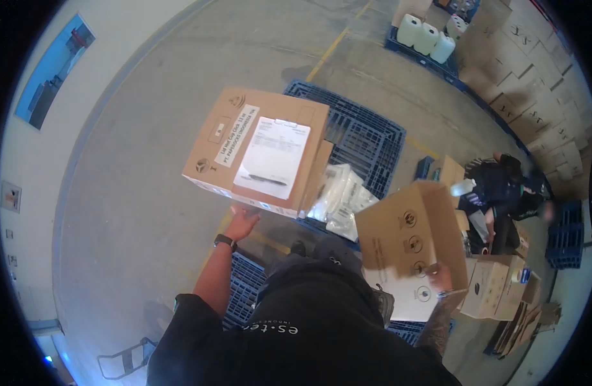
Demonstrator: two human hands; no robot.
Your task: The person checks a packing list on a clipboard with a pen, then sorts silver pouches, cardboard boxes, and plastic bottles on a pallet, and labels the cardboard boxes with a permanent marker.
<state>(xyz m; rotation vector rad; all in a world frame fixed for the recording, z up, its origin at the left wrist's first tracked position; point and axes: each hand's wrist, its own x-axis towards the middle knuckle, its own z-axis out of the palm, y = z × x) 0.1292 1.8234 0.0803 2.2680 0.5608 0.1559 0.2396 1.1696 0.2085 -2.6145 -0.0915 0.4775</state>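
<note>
A large closed cardboard box point(209, 138) with a printed label stands in front of me. On its top lie a clipboard with a paper sheet point(273, 151) and a dark pen point(265, 179). My left hand point(244, 223), with a dark watch at the wrist, is at the box's near lower edge; its fingertips are partly hidden there. At my right side, my right hand point(440, 278) grips the wall of an open, tilted cardboard box point(389, 241) with round printed logos. White plastic-wrapped packs point(341, 201) lie between the two boxes.
Blue plastic pallets point(367, 132) lie ahead and under me. At right, a person in dark clothing point(502, 186) bends among opened cartons point(492, 286). Stacked cartons point(534, 109) line the right wall. White jugs point(426, 38) stand on a far pallet. A metal-framed trolley point(125, 360) is at lower left.
</note>
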